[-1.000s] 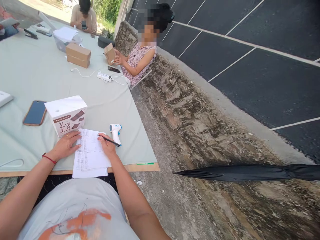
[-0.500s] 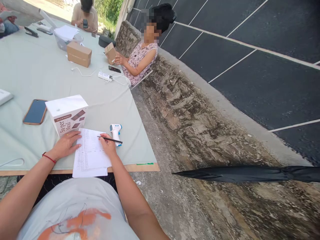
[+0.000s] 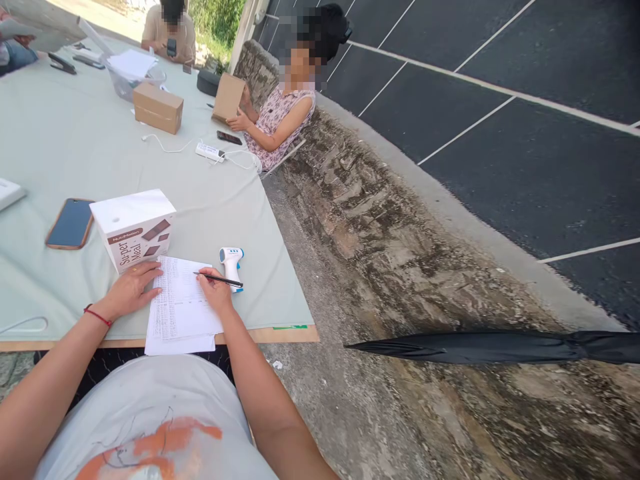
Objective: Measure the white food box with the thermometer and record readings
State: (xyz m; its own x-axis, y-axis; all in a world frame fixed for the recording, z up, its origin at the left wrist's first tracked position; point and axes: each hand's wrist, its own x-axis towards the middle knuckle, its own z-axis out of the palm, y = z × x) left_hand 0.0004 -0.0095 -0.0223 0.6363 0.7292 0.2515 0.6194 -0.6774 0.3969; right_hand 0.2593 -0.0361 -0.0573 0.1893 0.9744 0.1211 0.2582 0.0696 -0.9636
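Observation:
Printed sheets of paper (image 3: 183, 310) lie in front of me at the table's near edge, the lowest sheet sticking out past it. My right hand (image 3: 215, 290) is closed around a black pen (image 3: 227, 280), its tip at the upper part of the top sheet. My left hand (image 3: 133, 288) rests flat with fingers spread, fingertips on the left margin of the paper. Just behind that hand stands a white "Super Meal" box (image 3: 135, 230). A white and blue infrared thermometer (image 3: 231, 267) lies right of the paper, beside the pen's back end.
A phone (image 3: 70, 223) lies left of the box. Further off are a cardboard box (image 3: 158, 110), a power strip (image 3: 210, 153) and a plastic basket (image 3: 120, 85) of papers. A person (image 3: 285, 120) on the right handles a carton (image 3: 229, 99); others sit beyond. A folded black umbrella (image 3: 475, 348) juts in from the right.
The person at the right side has turned the carton, so a larger face of it shows. My hands stay in place; the pen's back end has shifted very slightly.

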